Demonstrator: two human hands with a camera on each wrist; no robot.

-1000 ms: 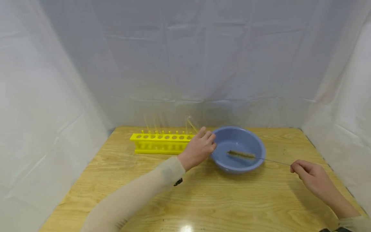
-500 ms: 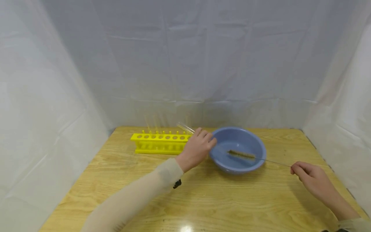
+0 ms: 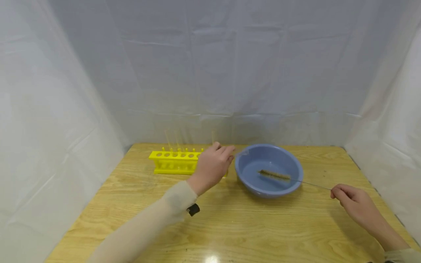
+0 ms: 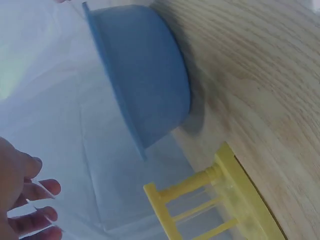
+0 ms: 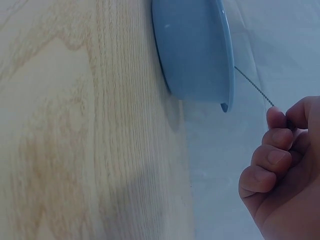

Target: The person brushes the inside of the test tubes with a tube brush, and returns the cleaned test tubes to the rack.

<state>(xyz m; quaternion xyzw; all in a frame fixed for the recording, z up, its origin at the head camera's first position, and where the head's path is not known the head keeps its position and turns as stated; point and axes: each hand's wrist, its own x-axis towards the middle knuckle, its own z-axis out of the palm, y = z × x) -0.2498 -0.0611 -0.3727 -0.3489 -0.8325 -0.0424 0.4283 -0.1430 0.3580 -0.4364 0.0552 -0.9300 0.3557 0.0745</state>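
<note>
My left hand (image 3: 212, 164) holds a clear glass test tube (image 3: 242, 153) in front of the rack's right part; one end of the tube sticks out rightward near the bowl's rim. The left wrist view shows its fingers (image 4: 39, 218) bent around the glass. With thumb and forefinger my right hand (image 3: 356, 204) pinches the thin twisted wire of a test tube brush (image 3: 274, 175). The brush's bristled head is over the inside of the blue bowl (image 3: 264, 191); whether it touches the bottom I cannot tell. The wire (image 5: 255, 86) crosses the bowl's rim.
A yellow test tube rack (image 3: 175, 171) stands left of the bowl, partly hidden by my left hand. Several clear tubes (image 3: 177, 139) stand upright in it. The wooden table (image 3: 250, 226) is enclosed by white sheeting (image 3: 210, 73) behind and on both sides.
My left hand has shifted slightly left, and its test tube has turned from pointing up, through up-left, to pointing right toward the bowl. The right hand and brush have barely moved.
</note>
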